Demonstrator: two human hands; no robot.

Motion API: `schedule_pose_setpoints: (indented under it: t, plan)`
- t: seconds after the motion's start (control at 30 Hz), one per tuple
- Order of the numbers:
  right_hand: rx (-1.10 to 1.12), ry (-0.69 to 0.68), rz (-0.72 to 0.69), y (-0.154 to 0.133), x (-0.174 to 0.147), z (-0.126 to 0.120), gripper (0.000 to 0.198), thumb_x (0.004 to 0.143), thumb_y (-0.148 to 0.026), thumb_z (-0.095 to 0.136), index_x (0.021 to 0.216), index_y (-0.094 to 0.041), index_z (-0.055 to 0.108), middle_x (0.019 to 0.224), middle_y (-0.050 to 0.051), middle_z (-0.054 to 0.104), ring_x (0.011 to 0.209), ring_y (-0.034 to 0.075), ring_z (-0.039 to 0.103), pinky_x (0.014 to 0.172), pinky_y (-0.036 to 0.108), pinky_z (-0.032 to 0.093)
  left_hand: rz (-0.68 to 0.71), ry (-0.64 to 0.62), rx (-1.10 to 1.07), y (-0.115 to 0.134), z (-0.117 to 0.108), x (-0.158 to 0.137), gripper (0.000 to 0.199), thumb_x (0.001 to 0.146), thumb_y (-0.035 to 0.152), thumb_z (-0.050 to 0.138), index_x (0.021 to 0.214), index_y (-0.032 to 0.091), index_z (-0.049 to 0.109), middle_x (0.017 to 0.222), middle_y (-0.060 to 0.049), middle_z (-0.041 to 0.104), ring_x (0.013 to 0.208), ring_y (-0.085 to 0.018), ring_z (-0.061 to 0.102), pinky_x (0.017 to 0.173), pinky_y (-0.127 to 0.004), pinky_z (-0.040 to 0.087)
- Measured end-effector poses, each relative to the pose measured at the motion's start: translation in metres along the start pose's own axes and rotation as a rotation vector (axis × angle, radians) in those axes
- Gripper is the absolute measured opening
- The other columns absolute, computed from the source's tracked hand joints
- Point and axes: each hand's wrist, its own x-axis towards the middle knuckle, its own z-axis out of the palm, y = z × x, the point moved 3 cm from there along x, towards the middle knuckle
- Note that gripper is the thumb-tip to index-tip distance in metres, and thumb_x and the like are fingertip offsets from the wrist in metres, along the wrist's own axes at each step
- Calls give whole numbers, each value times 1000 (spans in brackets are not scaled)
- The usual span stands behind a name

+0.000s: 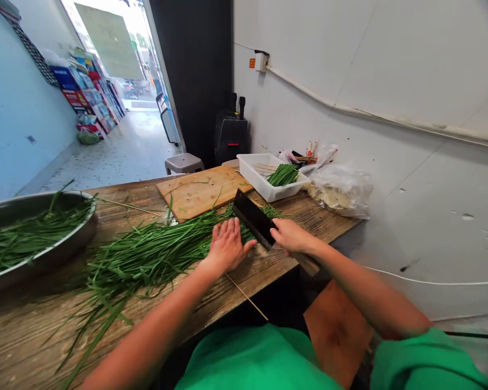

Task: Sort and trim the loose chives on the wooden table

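A long bundle of garlic chives [154, 249] lies across the wooden table [211, 298], its loose leaf ends fanned out to the left. My left hand [228, 246] rests flat on the bundle near its right end, fingers spread. In my right hand [288, 236] is a cleaver [254, 216], gripped where handle and blade meet. The dark blade stands tilted over the right end of the chives, just beside my left fingers. Whether its edge touches them I cannot tell.
A large metal basin [90, 208] of chives stands at the left. Behind the bundle lies a cutting board [207, 189]; a white plastic tray [252, 168] holds cut chives and skewers. A clear plastic bag [341, 189] sits against the wall. One thin skewer [246, 295] overhangs the front edge.
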Motion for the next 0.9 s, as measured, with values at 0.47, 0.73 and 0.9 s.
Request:
schedule_pose_setpoints:
  t: [0.47,0.73,0.9]
  plan:
    - [-127,339,271,-3,46,45,33,84,-37,49,106,-13,43,97,15,61,86,23,61,68,29,42,550,21,25,-16,2,-84,16,85,16,42,84,19,58,84,-5,55,88,-18,47,86,-36,30]
    - [-108,386,62,-4,41,53,21,88,-31,44,96,-15,55,98,11,57,94,19,53,79,29,38,581,44,26,-12,7,-83,14,83,12,43,83,16,55,78,-5,55,80,-17,47,81,-35,32]
    - [-48,382,-173,-13,49,60,19,89,-26,43,92,-20,61,94,3,56,88,12,52,78,21,37,573,27,15,-10,9,-84,12,83,12,43,84,16,55,80,-4,55,82,-18,47,79,-35,32]
